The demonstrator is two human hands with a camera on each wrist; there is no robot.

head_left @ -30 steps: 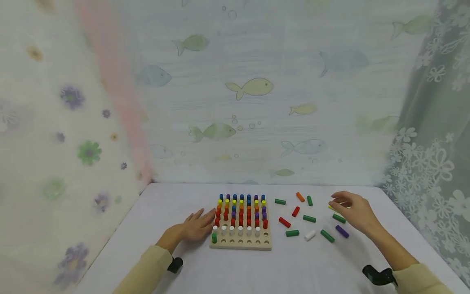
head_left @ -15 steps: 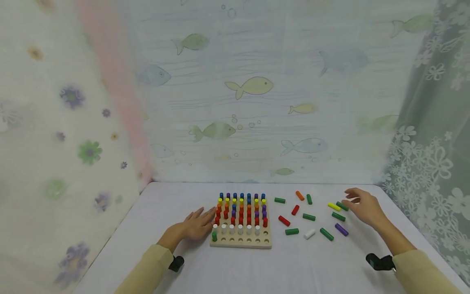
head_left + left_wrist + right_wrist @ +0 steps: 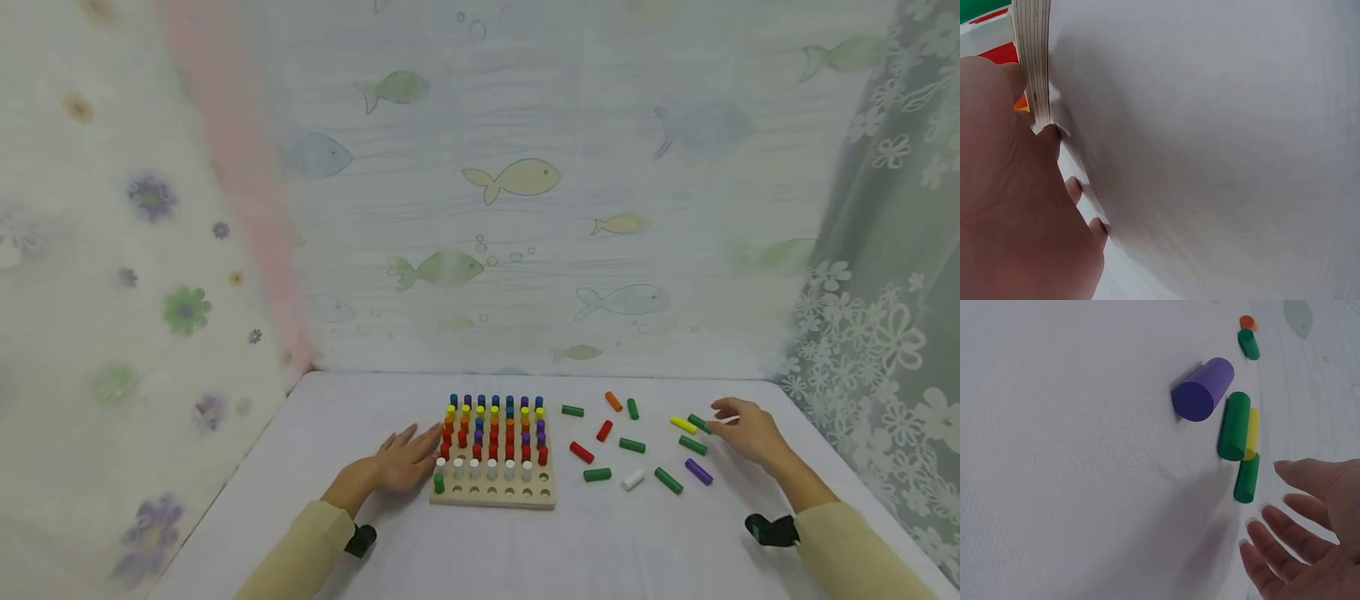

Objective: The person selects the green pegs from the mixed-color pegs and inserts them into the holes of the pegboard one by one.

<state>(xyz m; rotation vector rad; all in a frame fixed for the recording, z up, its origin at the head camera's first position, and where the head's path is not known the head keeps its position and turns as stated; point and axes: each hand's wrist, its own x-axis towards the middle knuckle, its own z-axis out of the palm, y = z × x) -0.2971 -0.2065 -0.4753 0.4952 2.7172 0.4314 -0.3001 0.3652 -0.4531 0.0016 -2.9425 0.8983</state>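
Observation:
My left hand (image 3: pixel 408 458) lies with straight fingers along the left side of a wooden pegboard (image 3: pixel 495 499); in the left wrist view the fingers touch the board's edge (image 3: pixel 1033 56). Rows of blue, purple, yellow, orange, red and white pegs stand in it, and one green peg (image 3: pixel 438 483) fills the front left corner hole. Over the right of the table, my right hand (image 3: pixel 750 435) has its fingers spread loosely beside a loose green peg (image 3: pixel 697 422). The right wrist view shows a gap between its thumb (image 3: pixel 1304 475) and that green peg (image 3: pixel 1247 479).
A yellow peg (image 3: pixel 682 425), another green peg (image 3: pixel 692 445) and a purple peg (image 3: pixel 698 472) lie close by. Between them and the board are scattered several green pegs, two red ones (image 3: pixel 581 452), a white one (image 3: pixel 633 480) and an orange one (image 3: pixel 613 401).
My right hand has moved right, off the yellow peg it partly covered, and then a little down beside the green peg, now uncovered. The left hand stays in place.

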